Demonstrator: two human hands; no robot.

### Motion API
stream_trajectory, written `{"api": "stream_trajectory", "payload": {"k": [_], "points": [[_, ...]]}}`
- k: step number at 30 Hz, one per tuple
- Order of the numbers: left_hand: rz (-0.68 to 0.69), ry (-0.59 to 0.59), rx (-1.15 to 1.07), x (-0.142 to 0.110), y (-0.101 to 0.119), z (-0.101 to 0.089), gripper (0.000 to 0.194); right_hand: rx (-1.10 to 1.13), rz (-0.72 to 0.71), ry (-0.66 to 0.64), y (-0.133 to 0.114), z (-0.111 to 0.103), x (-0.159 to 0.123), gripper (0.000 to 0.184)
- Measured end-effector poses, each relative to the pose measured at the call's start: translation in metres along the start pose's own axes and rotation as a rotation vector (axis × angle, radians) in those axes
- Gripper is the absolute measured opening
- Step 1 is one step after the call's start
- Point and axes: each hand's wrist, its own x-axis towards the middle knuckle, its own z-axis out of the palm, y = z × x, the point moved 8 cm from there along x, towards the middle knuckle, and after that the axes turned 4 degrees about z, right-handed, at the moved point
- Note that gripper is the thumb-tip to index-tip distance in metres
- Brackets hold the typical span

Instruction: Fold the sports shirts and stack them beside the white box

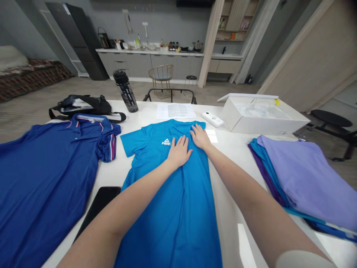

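Observation:
A bright blue T-shirt (pixel 156 212) with a white logo on its chest lies on the white table in front of me. Its right side is folded inward, while the left sleeve sticks out. My left hand (pixel 179 152) rests flat on the chest, just right of the logo, fingers stretched out. Near the right shoulder, by the folded edge, my right hand (pixel 200 137) lies on the cloth with fingers extended. Neither hand grips anything. Left of the T-shirt is a dark blue polo shirt (pixel 55 167), spread out with its collar toward the far edge.
A stack of shirts, lavender on top (pixel 309 175), lies at right. Behind it stands an open white box (pixel 267 124). A white device (pixel 212 119), papers (pixel 176 111), a black bottle (pixel 126 92) and a black bag (pixel 83 105) line the far side. A black phone (pixel 104 197) lies near my left forearm.

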Motion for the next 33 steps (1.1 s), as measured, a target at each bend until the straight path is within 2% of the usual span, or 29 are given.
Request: {"api": "stream_trajectory", "payload": {"k": [2, 4, 8, 12, 15, 17, 19, 22, 26, 28, 30, 32, 33], "points": [[-0.008, 0.020, -0.015, -0.028, 0.017, -0.010, 0.067, 0.043, -0.004, 0.096, -0.006, -0.017, -0.009, 0.057], [-0.021, -0.005, -0.072, -0.064, 0.038, -0.015, 0.068, 0.057, -0.027, 0.116, -0.018, -0.027, -0.026, 0.056], [-0.108, -0.034, -0.227, -0.148, 0.080, -0.025, 0.069, 0.062, -0.068, -0.052, -0.044, -0.019, -0.080, 0.058], [-0.228, -0.033, -0.334, -0.240, 0.117, -0.037, 0.067, 0.093, -0.038, -0.113, -0.059, -0.015, -0.140, 0.056], [-0.318, 0.000, -0.365, -0.296, 0.134, -0.044, 0.061, 0.090, -0.033, -0.141, -0.068, -0.015, -0.179, 0.055], [-0.386, 0.024, -0.399, -0.320, 0.136, -0.048, 0.058, 0.079, -0.040, -0.152, -0.074, -0.018, -0.202, 0.055], [-0.445, 0.041, -0.456, -0.332, 0.134, -0.049, 0.055, 0.074, -0.037, -0.153, -0.080, -0.022, -0.220, 0.055], [-0.518, 0.060, -0.617, -0.335, 0.126, -0.046, 0.048, 0.086, 0.001, -0.140, -0.083, -0.029, -0.239, 0.056], [-0.628, 0.063, -1.099, -0.332, 0.124, -0.031, 0.037, 0.118, 0.005, -0.058, -0.085, -0.051, -0.261, 0.052], [-0.647, 0.175, -1.288, -0.333, 0.124, -0.032, 0.035, 0.156, -0.036, 0.049, -0.088, -0.073, -0.282, 0.044], [-0.649, 0.335, -1.352, -0.336, 0.121, -0.041, 0.031, 0.216, -0.089, 0.128, -0.091, -0.094, -0.315, 0.033], [-0.667, 0.431, -1.433, -0.340, 0.121, -0.047, 0.028, 0.277, -0.154, 0.134, -0.097, -0.109, -0.357, 0.028], [-0.682, 0.440, -1.513, -0.341, 0.122, -0.046, 0.028, 0.294, -0.194, 0.116, -0.101, -0.113, -0.380, 0.029]]}}
